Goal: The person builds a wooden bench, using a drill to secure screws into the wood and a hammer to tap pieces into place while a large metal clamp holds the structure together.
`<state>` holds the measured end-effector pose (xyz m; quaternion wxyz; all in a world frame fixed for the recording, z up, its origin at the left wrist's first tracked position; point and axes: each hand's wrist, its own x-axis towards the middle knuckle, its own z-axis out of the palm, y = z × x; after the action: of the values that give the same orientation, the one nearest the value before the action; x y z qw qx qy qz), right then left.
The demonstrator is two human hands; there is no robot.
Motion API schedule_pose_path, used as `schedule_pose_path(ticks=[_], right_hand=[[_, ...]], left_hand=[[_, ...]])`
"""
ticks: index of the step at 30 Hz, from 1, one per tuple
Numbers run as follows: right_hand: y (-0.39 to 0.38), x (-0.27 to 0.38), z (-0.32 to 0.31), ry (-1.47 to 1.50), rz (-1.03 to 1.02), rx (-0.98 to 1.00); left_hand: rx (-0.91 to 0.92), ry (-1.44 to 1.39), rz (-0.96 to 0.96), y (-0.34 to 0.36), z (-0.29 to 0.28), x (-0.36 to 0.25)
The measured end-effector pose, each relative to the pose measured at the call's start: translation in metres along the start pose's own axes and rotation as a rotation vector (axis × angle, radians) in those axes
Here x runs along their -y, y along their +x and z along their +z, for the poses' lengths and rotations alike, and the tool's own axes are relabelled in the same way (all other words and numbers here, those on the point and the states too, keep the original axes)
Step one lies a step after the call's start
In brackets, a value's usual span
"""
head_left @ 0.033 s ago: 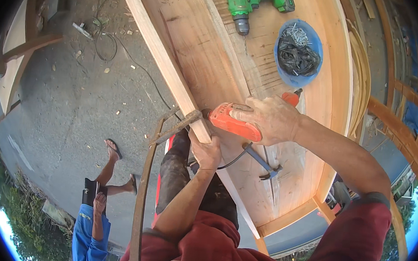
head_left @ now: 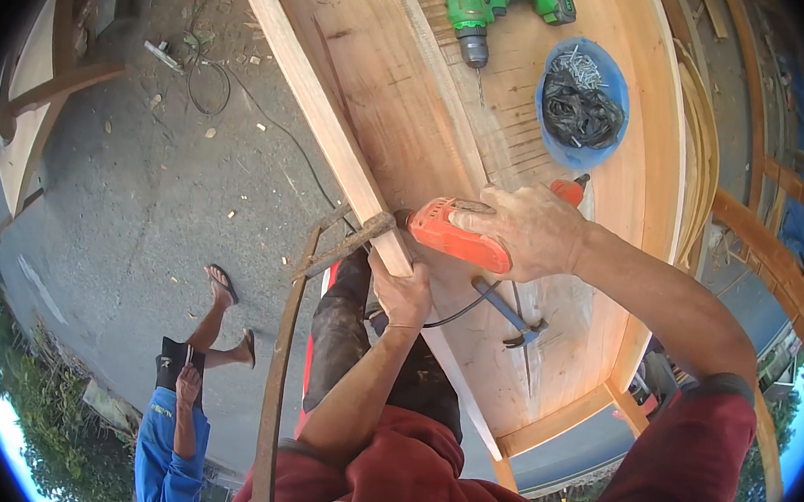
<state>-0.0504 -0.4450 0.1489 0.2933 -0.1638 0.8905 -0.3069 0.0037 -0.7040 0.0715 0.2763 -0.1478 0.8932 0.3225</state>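
My right hand (head_left: 533,229) is wrapped round a red power drill (head_left: 461,234). The drill lies level, its front end pointing left against or very near a pale wooden beam (head_left: 323,115); the exact contact is hidden. With my left hand (head_left: 403,294) I grip the lower end of that beam, fingers closed round it just below the drill's front. A rusty metal bar clamp (head_left: 353,245) crosses the beam above my left hand, its long bar running down beside my left arm. Behind the drill, a blue-handled hammer (head_left: 507,308) rests on the wooden boards.
A green cordless drill (head_left: 504,9) with a long bit lies on the wide wooden boards (head_left: 380,67). Beside it sits a blue bowl (head_left: 624,89) of screws and a black plastic bag. Left, another person (head_left: 178,432) in blue stands on grey pavement (head_left: 154,191), where a cable (head_left: 283,140) trails.
The whole view has shifted slightly, so the boards and tools appear a little to the right. The other person's feet have moved slightly closer together. Both my hands keep their grips.
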Motion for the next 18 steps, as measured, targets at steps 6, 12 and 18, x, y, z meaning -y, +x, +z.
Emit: schedule_pose_path(ticks=[6,12,18], right_hand=[[0.001,0.006,-0.021,-0.107,-0.049,0.068],[0.002,0.006,-0.02,-0.059,0.031,0.087],[-0.015,0.003,-0.017,0.214,0.094,-0.103]], left_hand=[[-0.027,-0.108,0.011,-0.003,-0.007,-0.015],[-0.056,-0.052,0.062,-0.001,-0.008,-0.013],[0.004,-0.071,0.008,-0.008,-0.008,-0.01]])
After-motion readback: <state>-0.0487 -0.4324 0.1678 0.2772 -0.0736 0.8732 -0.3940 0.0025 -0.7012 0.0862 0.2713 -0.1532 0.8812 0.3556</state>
